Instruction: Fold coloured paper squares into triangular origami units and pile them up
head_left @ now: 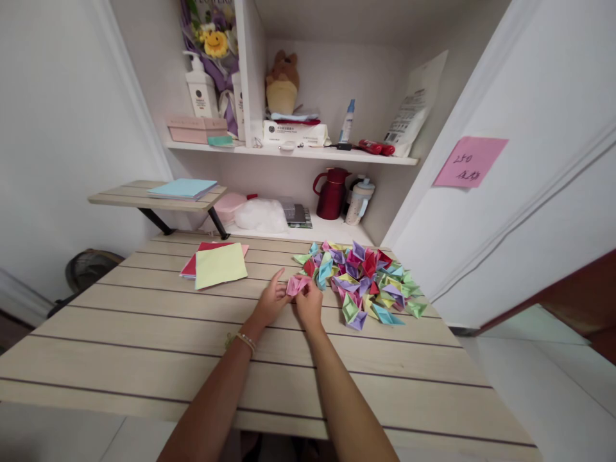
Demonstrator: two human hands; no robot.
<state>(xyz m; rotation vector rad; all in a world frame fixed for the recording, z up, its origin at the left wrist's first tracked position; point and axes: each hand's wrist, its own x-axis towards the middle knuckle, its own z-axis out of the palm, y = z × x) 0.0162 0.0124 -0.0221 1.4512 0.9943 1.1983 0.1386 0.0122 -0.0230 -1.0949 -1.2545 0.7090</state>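
Observation:
Between my hands, just above the table, is a folded pink paper boat. My right hand pinches it from the right side, fingers closed on its edge. On its left side my left hand has the fingertips against the paper, with the thumb raised; a bracelet circles that wrist. Close by on the right lies a heap of folded paper boats in purple, green, blue, yellow, red and pink. To the left rests a stack of square paper sheets, yellow on top with red and pink beneath.
The slatted wooden table carries a small raised stand with blue paper sheets on it. Behind are shelves holding a red jug, a tumbler and a plastic bag. A pink note hangs on the right wall.

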